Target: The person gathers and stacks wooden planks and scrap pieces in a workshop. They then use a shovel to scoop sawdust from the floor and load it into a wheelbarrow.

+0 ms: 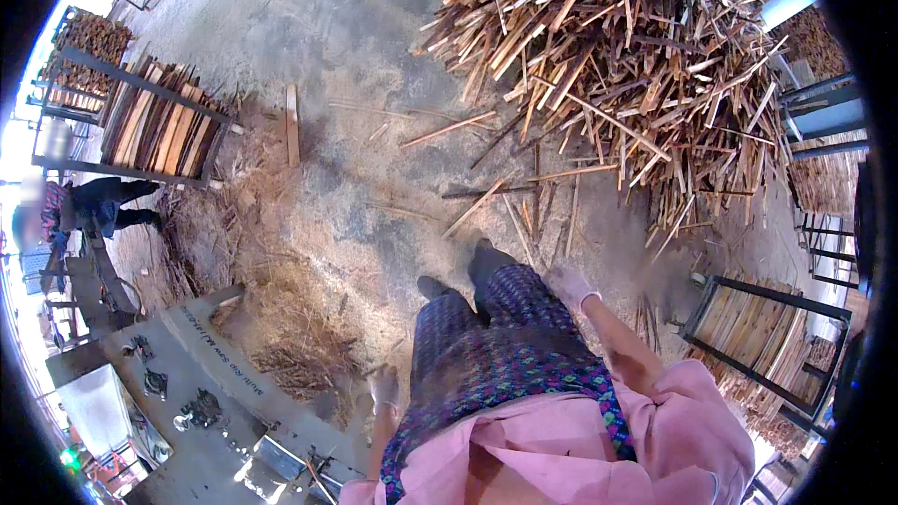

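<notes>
A: Nearest the camera, what are the hands doing?

B: Both wear pale gloves. The left hand (383, 386) hangs by the hip, fingers loosely curled, holding nothing. The right hand (569, 286) swings forward beside the patterned skirt (496, 337), also holding nothing; how far it is open cannot be told.

A: And what lies near them?

B: The grey machine table (201, 365) sits just left of the left hand, a metal rack of boards (762, 337) to the right.

A: Farther out?

B: Loose sticks (510, 201) on the sawdust floor (318, 56), then the big pile of wood strips (617, 56) ahead. Far left, another rack of planks (159, 126) and a crouching person (94, 206).
</notes>
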### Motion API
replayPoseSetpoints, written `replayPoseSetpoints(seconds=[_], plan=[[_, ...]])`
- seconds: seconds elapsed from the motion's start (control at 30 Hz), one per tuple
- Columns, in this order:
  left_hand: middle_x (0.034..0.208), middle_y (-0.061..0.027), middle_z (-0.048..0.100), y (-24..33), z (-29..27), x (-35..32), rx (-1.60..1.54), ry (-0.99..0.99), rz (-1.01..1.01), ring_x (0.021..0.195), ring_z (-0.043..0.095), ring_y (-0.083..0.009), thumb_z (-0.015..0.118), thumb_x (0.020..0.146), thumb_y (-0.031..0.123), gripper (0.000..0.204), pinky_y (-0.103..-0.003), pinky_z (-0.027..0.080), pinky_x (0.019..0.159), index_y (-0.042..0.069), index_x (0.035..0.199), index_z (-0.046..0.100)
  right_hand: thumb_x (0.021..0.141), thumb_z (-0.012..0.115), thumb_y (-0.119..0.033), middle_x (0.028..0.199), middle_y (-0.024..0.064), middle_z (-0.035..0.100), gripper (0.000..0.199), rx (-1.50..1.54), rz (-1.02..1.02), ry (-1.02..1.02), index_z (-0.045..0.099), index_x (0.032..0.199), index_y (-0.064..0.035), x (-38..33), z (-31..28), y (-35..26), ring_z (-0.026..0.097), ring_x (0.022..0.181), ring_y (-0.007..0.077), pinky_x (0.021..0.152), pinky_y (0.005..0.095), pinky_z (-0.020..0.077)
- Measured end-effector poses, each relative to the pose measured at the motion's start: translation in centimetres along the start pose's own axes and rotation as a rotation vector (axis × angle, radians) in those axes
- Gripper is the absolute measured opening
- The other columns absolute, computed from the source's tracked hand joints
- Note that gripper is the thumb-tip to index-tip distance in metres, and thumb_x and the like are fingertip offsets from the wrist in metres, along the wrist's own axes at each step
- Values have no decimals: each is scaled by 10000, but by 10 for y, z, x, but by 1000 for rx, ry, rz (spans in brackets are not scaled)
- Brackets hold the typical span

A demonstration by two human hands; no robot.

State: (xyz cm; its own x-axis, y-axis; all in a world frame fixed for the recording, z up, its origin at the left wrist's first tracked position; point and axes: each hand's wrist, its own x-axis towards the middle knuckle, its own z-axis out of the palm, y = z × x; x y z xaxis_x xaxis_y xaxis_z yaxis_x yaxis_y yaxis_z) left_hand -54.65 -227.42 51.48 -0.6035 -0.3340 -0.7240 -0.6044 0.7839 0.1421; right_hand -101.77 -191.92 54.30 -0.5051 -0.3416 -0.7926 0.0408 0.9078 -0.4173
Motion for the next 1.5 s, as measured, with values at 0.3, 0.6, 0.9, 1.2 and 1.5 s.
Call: replayPoseSetpoints(seconds=[0.3,0.6,0.9,1.2,1.5], plan=[[1178,-166,724,42,-93,94,-647,155,-198,1080,681,-237,554,1013,353,446,-386,535,912,36,1308,662,969,628,-347,1005,101,716,360,308,120,119,706,1186,-70,61,-46,83,667,878,232,778,363,518],[1289,-259,672,98,-155,202,-877,68,-225,1241,627,-378,593,985,387,556,-406,493,1015,-41,1339,609,926,607,-229,795,74,658,176,939,198,248,680,944,-71,25,-44,143,647,760,231,682,400,505],[1377,-246,622,118,-112,200,-626,-148,-175,1309,574,-390,603,916,533,691,-411,449,1094,27,1386,609,980,648,-206,908,68,696,258,863,164,93,696,1126,1,28,47,269,655,821,188,724,342,531],[1421,-269,576,114,-85,237,-570,-4,-44,1353,530,-394,550,948,499,677,-427,401,1147,0,1404,577,998,642,-272,904,50,676,281,624,304,3,675,1154,-41,29,-75,182,645,795,185,701,337,531],[1382,-273,603,169,-212,214,-987,51,-372,1286,589,-393,553,929,441,640,-419,453,1091,-4,1387,588,1007,623,-318,913,36,661,265,264,293,-173,668,1126,-85,113,-151,90,631,778,175,688,337,538]])
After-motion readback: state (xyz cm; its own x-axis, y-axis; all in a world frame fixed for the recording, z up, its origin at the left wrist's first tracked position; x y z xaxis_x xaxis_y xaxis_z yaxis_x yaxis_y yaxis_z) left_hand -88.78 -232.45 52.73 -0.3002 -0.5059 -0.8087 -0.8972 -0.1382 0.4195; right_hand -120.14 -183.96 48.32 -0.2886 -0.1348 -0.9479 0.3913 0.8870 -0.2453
